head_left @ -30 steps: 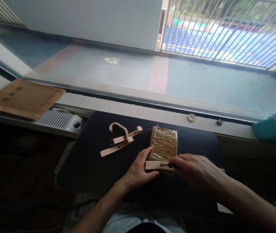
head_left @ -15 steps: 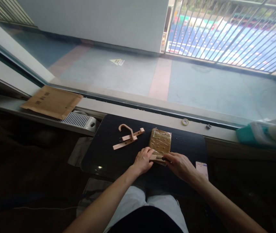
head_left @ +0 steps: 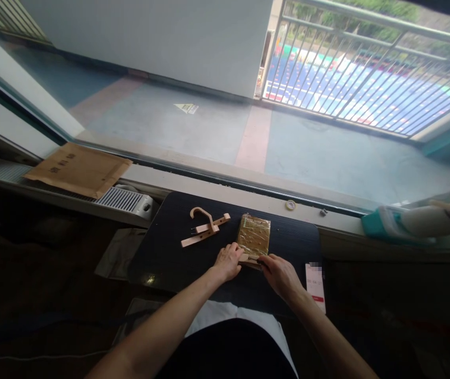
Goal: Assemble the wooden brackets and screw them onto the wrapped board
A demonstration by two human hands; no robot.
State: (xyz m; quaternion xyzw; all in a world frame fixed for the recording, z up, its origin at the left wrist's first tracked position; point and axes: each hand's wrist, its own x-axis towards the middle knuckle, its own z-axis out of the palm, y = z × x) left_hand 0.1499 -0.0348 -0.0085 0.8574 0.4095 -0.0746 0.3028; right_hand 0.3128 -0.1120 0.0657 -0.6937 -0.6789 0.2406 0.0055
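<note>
My left hand (head_left: pixel 228 261) is closed on the left end of a small pale wooden bar (head_left: pixel 247 259). The bar lies across the near edge of a flat block (head_left: pixel 254 235) wrapped in shiny clear film or tape. In my right hand (head_left: pixel 281 273) is a slim dark tool (head_left: pixel 257 259), its kind too small to make out. Its thin end points left along the top of the bar. Further left on the dark table (head_left: pixel 165 252) lie a curved wooden hook (head_left: pixel 201 211) and wooden bars (head_left: pixel 194 240) with dark holes.
A phone (head_left: pixel 314 287) lies by the table's right edge. On the window sill are a tape roll (head_left: pixel 290 205) and a small grey object (head_left: pixel 323 212). A brown envelope (head_left: pixel 80 168) rests over a radiator (head_left: pixel 124 203); a teal container (head_left: pixel 381 223) stands at right.
The view has shifted, so the table appears further left and slightly lower. Both hands stay at the bar, the right still gripping the dark tool.
</note>
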